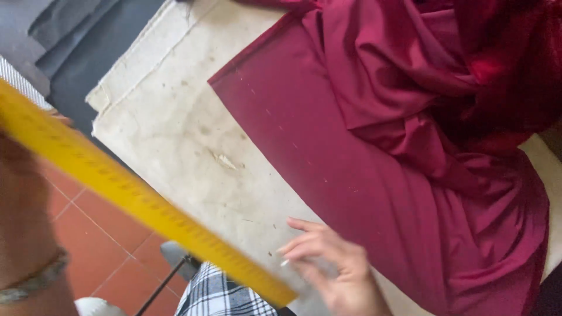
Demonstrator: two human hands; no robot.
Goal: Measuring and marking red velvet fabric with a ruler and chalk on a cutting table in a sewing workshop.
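Right hand (336,272) at 6 o'clock pinches a small white chalk (285,263) in closed fingers beside maroon fabric (351,146) spread flat on the surface (170,129); left fingers' state on yellow ruler (134,196) can't be told.

From my feed this reads as a small tailoring or sewing workroom, likely a home-run one. A long cutting tabletop (175,129) is covered with a stained, off-white padded cloth, frayed along its edge. A large length of maroon fabric (374,152) lies on it, partly spread flat with a straight cut edge, partly bunched in folds. A long yellow measuring ruler (134,196) crosses my view. Dark grey cloth (88,41) lies beyond the far end. Below the tabletop I see a terracotta tile floor (93,234), which suits a modest workshop rather than a factory.
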